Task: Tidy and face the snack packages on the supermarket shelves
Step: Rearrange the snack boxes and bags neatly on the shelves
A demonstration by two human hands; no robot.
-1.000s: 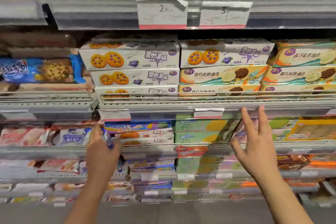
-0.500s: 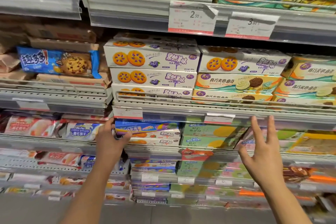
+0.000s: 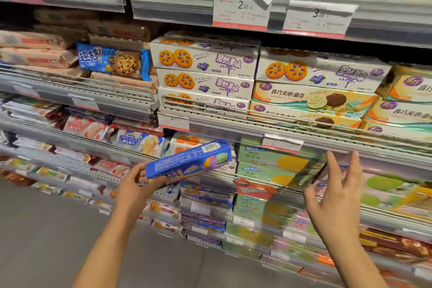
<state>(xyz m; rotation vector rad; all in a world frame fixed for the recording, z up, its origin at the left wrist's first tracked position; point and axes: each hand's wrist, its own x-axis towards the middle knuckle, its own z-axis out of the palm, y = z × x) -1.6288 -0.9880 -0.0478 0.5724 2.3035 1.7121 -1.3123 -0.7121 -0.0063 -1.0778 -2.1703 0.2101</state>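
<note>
Bright, even overhead store light, dark shelf recesses, motion blur toward the edges, wide-angle curving of shelf lines.

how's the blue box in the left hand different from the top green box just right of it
The blue box is off the shelf, pinched at its left end by the left hand; the green box lies stacked on the shelf, untouched. The blue box is tilted, right end higher, with its barcode showing; the green box lies level, its front facing out. Colours differ: blue against pale green with a yellow round. Both are long, flat snack cartons.
</note>
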